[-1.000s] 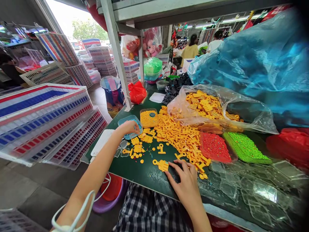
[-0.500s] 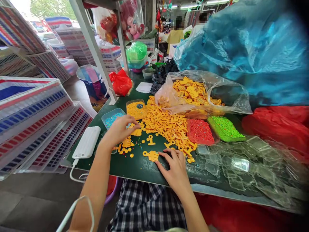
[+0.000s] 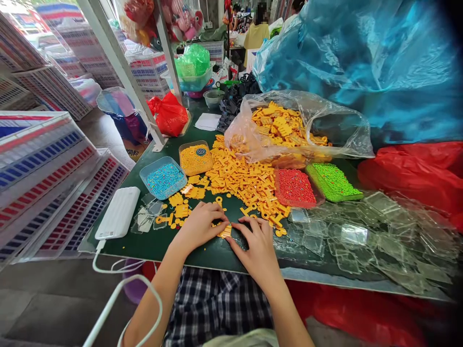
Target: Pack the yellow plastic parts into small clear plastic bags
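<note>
A small flat yellow plastic piece point(image 3: 226, 232) lies on the green tabletop near its front edge, partly hidden by fingers. My left hand point(image 3: 203, 222) reaches in from the left, its thumb and fingertips closed on the piece's left side. From the right, my right hand point(image 3: 256, 238) holds the opposite side between thumb and forefinger. Just beyond both hands spreads a heap of loose yellow plastic pieces point(image 3: 240, 176). Several more yellow bits, including a T-shaped piece with a ring point(image 3: 164, 220), lie left of my left hand.
Trays of blue beads point(image 3: 164, 179), yellow beads point(image 3: 195, 159), red beads point(image 3: 294, 187) and green beads point(image 3: 334, 180) surround the heap. Clear plastic squares point(image 3: 383, 241) cover the right side. A white power bank point(image 3: 118, 212) with a cable lies left. Behind stands a clear bag point(image 3: 347, 125) of yellow pieces.
My left hand has come down and right from beside the blue bead tray to the yellow piece. My right hand stays at the piece. The view has shifted slightly.
</note>
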### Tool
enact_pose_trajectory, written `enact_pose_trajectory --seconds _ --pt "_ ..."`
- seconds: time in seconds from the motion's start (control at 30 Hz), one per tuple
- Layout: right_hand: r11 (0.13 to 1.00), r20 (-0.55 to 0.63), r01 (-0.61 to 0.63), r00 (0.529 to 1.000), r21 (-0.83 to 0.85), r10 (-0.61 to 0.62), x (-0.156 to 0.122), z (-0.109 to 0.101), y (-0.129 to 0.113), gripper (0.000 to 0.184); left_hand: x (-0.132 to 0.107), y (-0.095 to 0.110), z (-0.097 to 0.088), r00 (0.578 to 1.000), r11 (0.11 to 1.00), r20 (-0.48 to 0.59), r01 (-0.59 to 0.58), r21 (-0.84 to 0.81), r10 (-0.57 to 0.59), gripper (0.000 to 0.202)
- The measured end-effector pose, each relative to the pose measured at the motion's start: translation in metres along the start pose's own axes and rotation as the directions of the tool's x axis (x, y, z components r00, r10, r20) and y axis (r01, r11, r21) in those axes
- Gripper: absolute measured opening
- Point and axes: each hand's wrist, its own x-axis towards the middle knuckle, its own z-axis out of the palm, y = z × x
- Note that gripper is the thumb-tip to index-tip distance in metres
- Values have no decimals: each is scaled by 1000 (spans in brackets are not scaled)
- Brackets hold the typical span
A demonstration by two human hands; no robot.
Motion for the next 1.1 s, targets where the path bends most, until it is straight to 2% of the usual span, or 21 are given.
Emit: enact_pose_trajectory --seconds 0.3,0.43,0.5,0.57,0.63,0.67,0.73,0.83,0.9,0.97,1.03,1.1 --pt "1000 2 11 1000 -2 -11 0 -1 2 25 0 0 5 998 995 -51 41 -88 -46 17" --pt "998 10 65 998 -12 -65 -1 0 6 27 -2 -4 -11 970 988 -221 69 -140 -100 20" --pt "998 -8 62 998 -17 -62 -1 2 6 26 -6 -15 -30 920 983 -352 142 -117 -175 23" --pt "999 -34 37 999 -16 -38 -1 4 4 25 -13 -33 -54 820 959 -509 278 -45 -262 24" --pt "1000 -51 17 999 -11 -18 -1 6 2 25 -19 -53 -77 728 884 -609 459 93 -314 24" --pt "1000 -56 14 998 -10 -15 -1 7 2 24 -21 -63 -88 721 827 -604 535 173 -340 24" --pt "1000 -61 13 998 -16 -14 -1 9 4 24 -21 -80 -105 763 751 -512 589 298 -395 20" --pt "998 -41 50 998 -32 -52 -1 13 10 25 -6 -90 -119 823 773 -421 533 345 -380 22" --pt "996 -24 76 997 -43 -77 -1 14 13 26 16 -88 -122 866 828 -406 443 345 -294 28" --pt "995 -25 86 996 -48 -87 -1 15 15 26 44 -83 -122 928 871 -310 318 374 -206 31" --pt "995 -37 92 995 -46 -94 -1 14 16 26 73 -80 -120 966 861 -156 255 441 -206 30" --pt "995 -47 94 994 -36 -95 -1 13 15 26 98 -81 -117 968 849 -56 240 470 -243 23"
